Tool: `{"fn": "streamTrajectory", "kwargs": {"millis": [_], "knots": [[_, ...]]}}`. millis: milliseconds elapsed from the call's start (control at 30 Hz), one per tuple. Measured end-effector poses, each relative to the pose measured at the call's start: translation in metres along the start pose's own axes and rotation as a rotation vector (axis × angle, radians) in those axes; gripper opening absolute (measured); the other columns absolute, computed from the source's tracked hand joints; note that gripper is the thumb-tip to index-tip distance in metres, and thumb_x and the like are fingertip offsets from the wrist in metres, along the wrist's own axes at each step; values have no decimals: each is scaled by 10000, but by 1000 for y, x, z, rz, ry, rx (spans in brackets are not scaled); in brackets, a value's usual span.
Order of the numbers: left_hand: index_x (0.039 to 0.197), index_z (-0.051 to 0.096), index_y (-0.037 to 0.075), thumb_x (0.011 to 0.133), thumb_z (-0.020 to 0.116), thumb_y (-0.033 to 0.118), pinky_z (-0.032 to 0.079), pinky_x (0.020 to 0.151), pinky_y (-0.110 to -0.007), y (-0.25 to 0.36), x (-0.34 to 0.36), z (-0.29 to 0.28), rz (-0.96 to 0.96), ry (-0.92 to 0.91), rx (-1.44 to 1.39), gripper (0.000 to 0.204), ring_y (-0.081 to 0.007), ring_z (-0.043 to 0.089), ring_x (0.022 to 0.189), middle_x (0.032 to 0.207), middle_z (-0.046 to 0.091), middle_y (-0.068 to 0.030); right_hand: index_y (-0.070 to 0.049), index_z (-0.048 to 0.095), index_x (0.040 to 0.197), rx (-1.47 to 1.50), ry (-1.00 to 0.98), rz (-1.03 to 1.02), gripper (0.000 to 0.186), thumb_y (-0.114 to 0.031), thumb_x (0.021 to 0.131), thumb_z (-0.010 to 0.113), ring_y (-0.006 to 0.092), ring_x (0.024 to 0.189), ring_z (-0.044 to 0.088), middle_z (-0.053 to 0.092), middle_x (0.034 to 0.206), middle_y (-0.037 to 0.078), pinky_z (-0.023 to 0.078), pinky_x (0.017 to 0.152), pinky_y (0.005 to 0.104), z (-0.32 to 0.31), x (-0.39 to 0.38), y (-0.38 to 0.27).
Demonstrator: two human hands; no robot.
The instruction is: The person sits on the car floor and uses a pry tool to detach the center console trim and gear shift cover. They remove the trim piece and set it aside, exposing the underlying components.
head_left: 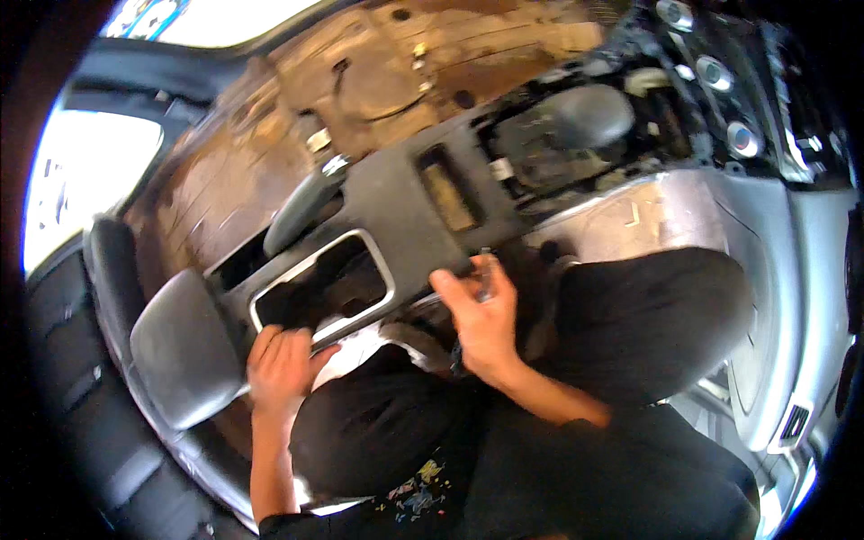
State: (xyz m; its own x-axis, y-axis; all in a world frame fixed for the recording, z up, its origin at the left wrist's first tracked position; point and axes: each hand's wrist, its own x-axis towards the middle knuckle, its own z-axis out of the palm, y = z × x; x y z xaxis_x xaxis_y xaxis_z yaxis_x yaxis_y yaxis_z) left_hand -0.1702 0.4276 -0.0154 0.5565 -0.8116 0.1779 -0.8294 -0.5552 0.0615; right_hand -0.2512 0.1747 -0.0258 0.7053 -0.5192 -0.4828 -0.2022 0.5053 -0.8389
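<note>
A dark grey car centre console [382, 202] lies across the middle, slanting up to the right. My left hand [281, 364] is closed over its near edge, beside a silver-trimmed opening [389, 274]. Farther right, my right hand [488, 324] grips the same near edge, thumb on top and fingers curled, partly hidden. A handbrake lever [301, 211] rises at the console's far side. At its left end sits a padded armrest [184, 346]. A narrow slot [450, 193] opens in the console right of its middle.
Bare brown floor [225, 171] with loose cables stretches beyond the console. A rounded gear lever knob [594, 117] stands over exposed parts at the right. Dashboard with round knobs [714, 74] borders the upper right; a grey door panel [765, 297] is at right. Black seats [67, 360] are left.
</note>
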Motion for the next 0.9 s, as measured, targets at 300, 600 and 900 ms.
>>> {"fn": "streamTrajectory", "kwargs": {"millis": [300, 600, 900], "knots": [[862, 638, 88, 768, 799, 376, 511, 869, -354, 7, -13, 12, -118, 21, 20, 343, -182, 646, 751, 775, 656, -36, -78, 563, 1083, -4, 61, -2, 240, -114, 903, 717, 9, 548, 399, 599, 761, -42, 273, 474, 197, -5, 4, 20], [1134, 697, 175, 805, 754, 184, 468, 971, -302, 15, -71, 7, -128, 144, 450, 334, -160, 633, 1093, 1221, 679, -7, -46, 578, 1110, 4, 13, 41, 281, -82, 879, 735, 13, 568, 457, 646, 797, -11, 288, 469, 186, -16, 18, 22], [1306, 540, 86, 815, 789, 142, 465, 862, -425, 20, -142, 37, -330, 349, 465, 554, -294, 564, 971, 1152, 590, -144, -61, 607, 1056, -66, 21, 3, 221, -105, 882, 737, 3, 498, 399, 628, 751, -39, 256, 427, 199, -15, 16, 18]]}}
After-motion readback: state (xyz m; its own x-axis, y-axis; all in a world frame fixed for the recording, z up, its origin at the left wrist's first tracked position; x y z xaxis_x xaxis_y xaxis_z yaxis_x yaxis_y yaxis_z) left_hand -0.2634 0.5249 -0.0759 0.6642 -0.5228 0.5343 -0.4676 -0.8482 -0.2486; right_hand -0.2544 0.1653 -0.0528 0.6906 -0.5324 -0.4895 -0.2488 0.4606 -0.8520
